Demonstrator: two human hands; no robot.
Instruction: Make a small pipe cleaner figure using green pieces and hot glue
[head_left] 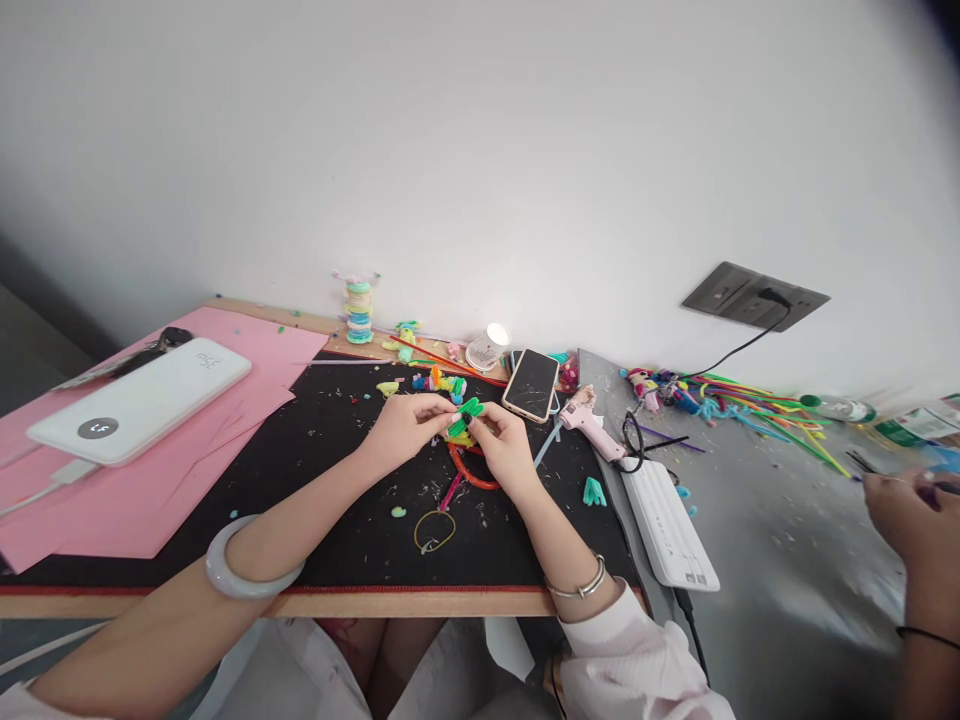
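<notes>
Head view shows, in the middle of the frame, the left hand point(409, 422) and the right hand point(504, 440), both pinched together on a green piece point(466, 415) held between them above a black mat point(360, 545). A red loop point(471, 474) lies just below. A phone point(531, 384) and a pink glue gun point(592, 423) lie to the right. Another person's hand point(904, 515) is at the right edge.

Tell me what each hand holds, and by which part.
Both the left hand and the right hand pinch the green pipe-cleaner piece, one at each end, above the black mat.
</notes>
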